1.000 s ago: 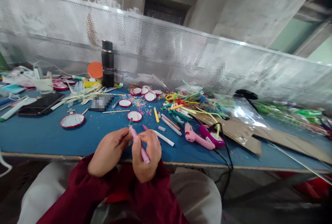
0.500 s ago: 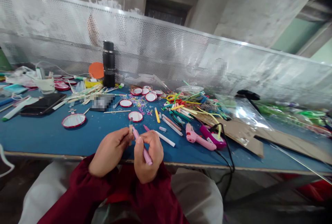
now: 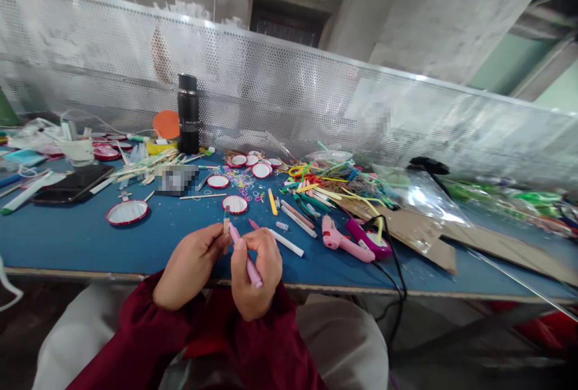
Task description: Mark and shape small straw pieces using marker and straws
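Note:
My left hand (image 3: 192,265) pinches a short, flat wooden craft stick (image 3: 226,214), upright with a darker upper end. A pink marker (image 3: 253,272) lies slanted in my right hand (image 3: 262,266), its front end at the stick; whether the tip touches the wood I cannot tell. Both hands are close together over the table's front edge. Just beyond them is a white disc with a red rim (image 3: 235,204). Beside my right hand lie a pink marker cap (image 3: 253,223) and a white marker (image 3: 289,242).
A pink glue gun (image 3: 343,242) with a black cord lies to the right, near cardboard (image 3: 413,227) and a pile of coloured strands (image 3: 356,182). Leftward are another red-rimmed disc (image 3: 127,212), a phone (image 3: 74,184) and a black bottle (image 3: 188,114). Small coloured bands (image 3: 244,180) lie scattered mid-table.
The view has shifted slightly. Both hands keep the same hold on the stick and the marker, with hardly any movement between them.

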Demonstrator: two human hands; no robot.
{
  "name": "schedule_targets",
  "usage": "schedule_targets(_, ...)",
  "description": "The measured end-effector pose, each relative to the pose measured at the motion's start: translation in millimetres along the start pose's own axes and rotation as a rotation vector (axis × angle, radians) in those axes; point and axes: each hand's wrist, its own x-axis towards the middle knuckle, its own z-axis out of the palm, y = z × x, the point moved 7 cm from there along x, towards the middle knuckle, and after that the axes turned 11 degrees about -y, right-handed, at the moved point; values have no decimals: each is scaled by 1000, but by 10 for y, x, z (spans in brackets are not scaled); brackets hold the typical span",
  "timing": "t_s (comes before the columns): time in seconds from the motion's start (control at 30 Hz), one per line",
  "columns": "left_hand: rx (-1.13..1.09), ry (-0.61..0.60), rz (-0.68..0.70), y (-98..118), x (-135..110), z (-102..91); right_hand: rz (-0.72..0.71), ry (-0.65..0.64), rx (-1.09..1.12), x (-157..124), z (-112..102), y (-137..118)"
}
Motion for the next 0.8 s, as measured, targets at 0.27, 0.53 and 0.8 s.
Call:
schedule_targets(0.27, -31, -32, -37, -129, 10, 41, 38, 66, -19, 6, -48, -5)
schedule_targets(0.53, -61, -35, -48, -126, 17, 40, 7, 40, -7, 1, -29, -19)
schedule_targets(0.8, -30, -19, -40, -50, -2, 1, 16, 3, -9, 14, -13, -8)
